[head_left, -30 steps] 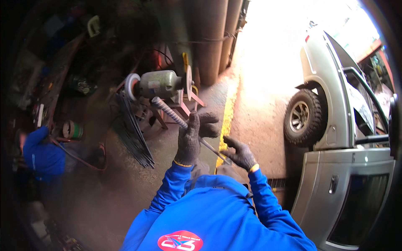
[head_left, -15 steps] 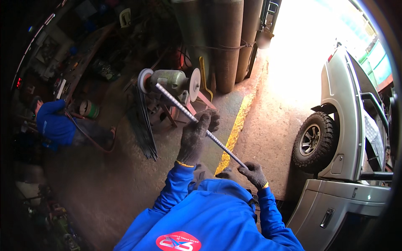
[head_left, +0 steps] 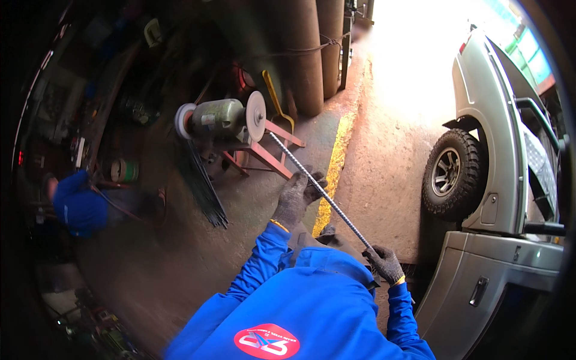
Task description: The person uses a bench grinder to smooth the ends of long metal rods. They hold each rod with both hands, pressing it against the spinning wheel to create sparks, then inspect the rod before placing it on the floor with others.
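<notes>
I hold a long ribbed steel rod (head_left: 312,180) in both gloved hands. My left hand (head_left: 295,198) grips it near the middle. My right hand (head_left: 384,262) grips its near end, low by my blue sleeve. The rod's far tip points up and left, close to the right wheel of a green bench grinder (head_left: 225,118) on a red metal stand (head_left: 264,153). Whether the tip touches the wheel I cannot tell.
A bundle of thin dark rods (head_left: 204,189) leans below the grinder. Tall rusty cylinders (head_left: 306,54) stand behind it. A silver pickup truck (head_left: 504,180) fills the right side. Another person in blue (head_left: 78,204) crouches at the left. A yellow line (head_left: 333,168) crosses the floor.
My left hand has slid back along the rod, the tip has swung from the grinder's left wheel toward its right wheel, and my right hand has moved lower and rightward.
</notes>
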`<state>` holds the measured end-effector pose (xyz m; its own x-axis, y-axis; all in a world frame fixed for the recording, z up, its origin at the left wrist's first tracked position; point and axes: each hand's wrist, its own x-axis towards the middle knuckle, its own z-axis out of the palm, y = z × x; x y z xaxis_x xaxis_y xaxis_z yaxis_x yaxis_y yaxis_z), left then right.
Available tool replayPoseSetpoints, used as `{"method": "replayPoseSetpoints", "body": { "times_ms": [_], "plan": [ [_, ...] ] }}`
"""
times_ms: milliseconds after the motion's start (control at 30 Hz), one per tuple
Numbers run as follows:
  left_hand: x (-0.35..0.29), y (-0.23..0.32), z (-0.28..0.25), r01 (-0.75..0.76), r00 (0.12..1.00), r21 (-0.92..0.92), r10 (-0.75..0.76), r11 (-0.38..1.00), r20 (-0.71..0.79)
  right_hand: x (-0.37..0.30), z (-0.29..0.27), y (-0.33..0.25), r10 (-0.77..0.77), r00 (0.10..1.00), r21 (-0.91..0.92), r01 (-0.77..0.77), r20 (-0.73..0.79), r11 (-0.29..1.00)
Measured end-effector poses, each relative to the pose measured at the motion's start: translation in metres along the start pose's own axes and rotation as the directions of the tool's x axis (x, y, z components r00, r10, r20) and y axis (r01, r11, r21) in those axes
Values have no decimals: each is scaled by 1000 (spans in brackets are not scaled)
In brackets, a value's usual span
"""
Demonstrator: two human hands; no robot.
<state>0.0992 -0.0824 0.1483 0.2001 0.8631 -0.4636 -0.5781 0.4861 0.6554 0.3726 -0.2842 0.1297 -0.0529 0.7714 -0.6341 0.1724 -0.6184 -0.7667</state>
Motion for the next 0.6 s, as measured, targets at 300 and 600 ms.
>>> {"method": "replayPoseSetpoints", "body": {
  "times_ms": [300,600],
  "plan": [
    [57,-12,-18,15,982,-155,-43,988,-181,8,25,-60,90,996,-125,-89,3,988],
    [114,17,-88,168,932,-126,-199,978,-302,32,71,-70,-44,993,-174,25,-106,985]
  ]
}}
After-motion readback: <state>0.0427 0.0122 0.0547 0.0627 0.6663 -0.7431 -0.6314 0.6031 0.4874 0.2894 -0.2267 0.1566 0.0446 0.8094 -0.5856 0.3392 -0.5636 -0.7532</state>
